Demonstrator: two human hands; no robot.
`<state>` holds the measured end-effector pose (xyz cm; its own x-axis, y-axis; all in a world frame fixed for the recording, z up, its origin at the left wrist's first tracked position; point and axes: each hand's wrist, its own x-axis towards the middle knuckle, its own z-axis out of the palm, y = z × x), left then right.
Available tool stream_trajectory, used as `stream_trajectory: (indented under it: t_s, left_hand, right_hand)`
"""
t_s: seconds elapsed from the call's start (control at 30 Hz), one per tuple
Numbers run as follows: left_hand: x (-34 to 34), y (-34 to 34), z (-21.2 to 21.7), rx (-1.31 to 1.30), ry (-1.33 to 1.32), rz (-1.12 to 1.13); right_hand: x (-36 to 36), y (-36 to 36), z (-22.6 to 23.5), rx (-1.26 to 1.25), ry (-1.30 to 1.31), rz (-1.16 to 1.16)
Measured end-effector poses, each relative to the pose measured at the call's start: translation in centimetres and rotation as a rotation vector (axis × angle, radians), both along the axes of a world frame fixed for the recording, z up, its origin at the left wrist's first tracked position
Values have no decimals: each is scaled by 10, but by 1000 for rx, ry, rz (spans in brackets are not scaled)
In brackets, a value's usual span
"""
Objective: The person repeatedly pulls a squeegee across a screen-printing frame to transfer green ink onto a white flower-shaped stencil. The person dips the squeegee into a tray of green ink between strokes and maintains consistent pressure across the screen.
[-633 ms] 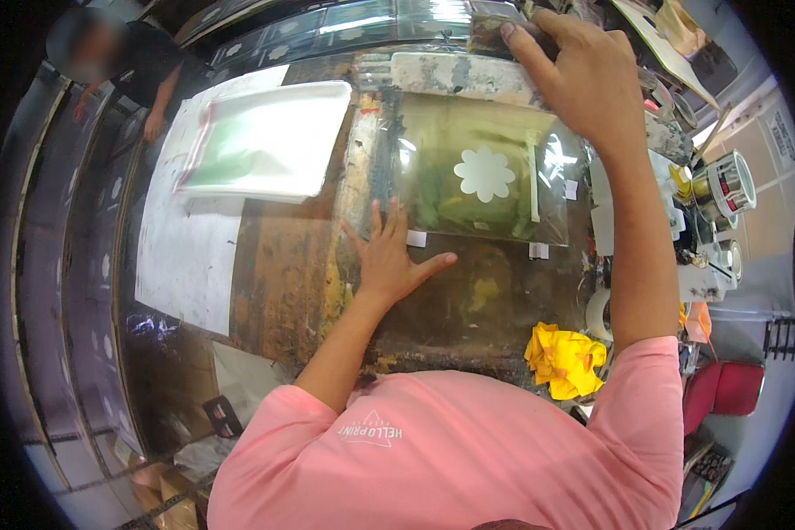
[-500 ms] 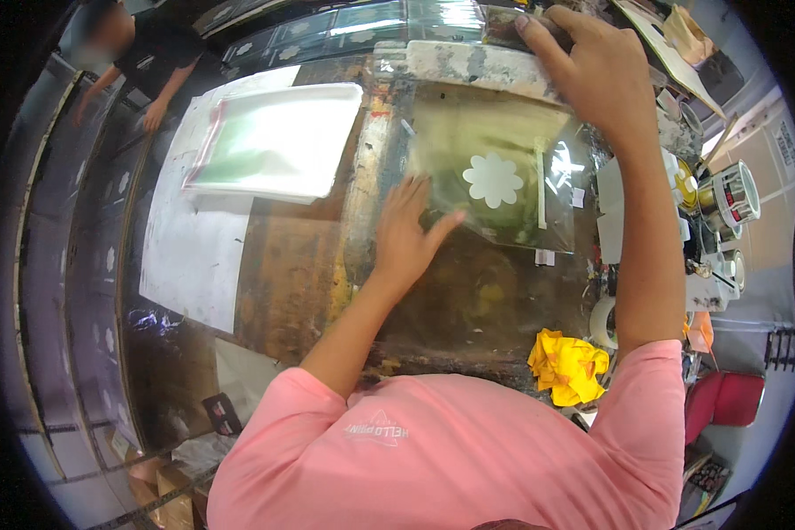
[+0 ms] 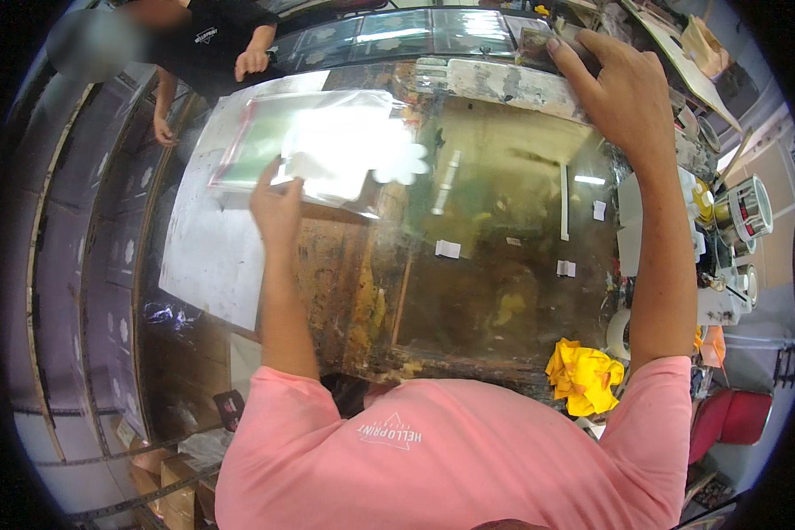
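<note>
My left hand (image 3: 276, 208) pinches the near edge of a clear plastic sheet bearing a white flower shape (image 3: 401, 159). The sheet lies over or just above a stack of glossy clear sheets (image 3: 258, 146) with a green tint; glare hides where one ends and the other begins. Up at the far right, my right hand (image 3: 623, 93) is curled at a stained, brownish block (image 3: 539, 46) beyond a paint-smeared whitish bar (image 3: 503, 87). What its fingers grip is hidden behind the hand. Between my arms lies a glossy, yellow-brown work surface (image 3: 503, 305).
White paper (image 3: 210, 243) lies under the stack. Small white tabs (image 3: 448, 249) and a white strip (image 3: 564, 203) sit on the glossy surface. A crumpled yellow cloth (image 3: 583, 378) is near my right elbow, paint cans (image 3: 744, 210) farther right. Another person (image 3: 212, 44) stands far left by racks (image 3: 106, 265).
My left hand has moved left, carrying the flower sheet off the glossy surface to the stack. My right hand stays at the far right. The other person has come closer to the table.
</note>
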<state>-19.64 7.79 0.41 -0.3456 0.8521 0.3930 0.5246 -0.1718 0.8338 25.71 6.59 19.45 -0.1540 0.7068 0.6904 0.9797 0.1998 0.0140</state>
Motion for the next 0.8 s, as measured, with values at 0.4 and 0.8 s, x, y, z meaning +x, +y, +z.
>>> stream_trajectory:
  t_s: [0.4, 0.8]
  left_hand:
    - [-145, 45, -17, 170, 487, 428]
    - [17, 25, -65, -308, 1130, -36]
  right_hand:
    - [-4, -7, -4, -43, 15, 8]
    - [-3, -5, -5, 6, 3, 31]
